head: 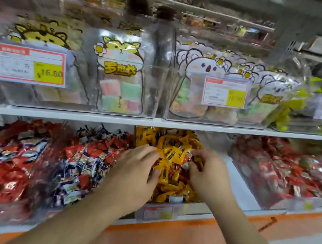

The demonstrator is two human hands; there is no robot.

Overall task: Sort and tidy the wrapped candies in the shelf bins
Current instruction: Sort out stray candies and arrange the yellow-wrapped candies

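While both hands are working in the middle bin of the lower shelf [196, 216], crinkly foil wrappers are filling the row from left to right. At the far left, red wrapped candies [3, 175], shiny and creased, are lying heaped with a few white and dark blue ones on top. Next to them, a clear plastic bin is holding mixed red and dark blue candies [81, 161] with small square pillow shapes. A blurred price tag [158, 213] is hanging on the shelf lip below the middle bin; its print cannot be read.

The left hand [134, 175] is lying over the left side of the yellow wrapped candies [172, 158], its fingers [149, 150] bent and digging into the pile, with the thumb pressing against a wrapper; whether they are grasping one cannot be told through the blur. The right hand [208, 171] is sitting on the right side of the same pile, its fingers [199, 155] curled and pinching yellow wrappers. These candies are glossy, with dark label panels whose lettering is too small to read.

To the right, a tilted clear bin [252, 189] is holding more red foil candies [289, 173].

Above, on the upper shelf [156, 122], clear rigid boxes are holding cartoon-printed bags of pastel marshmallow-like blocks [119, 96]. A red-bordered price card [30, 66] at the left is showing 16.80 on yellow; a second card [226, 92] further right is blurred.
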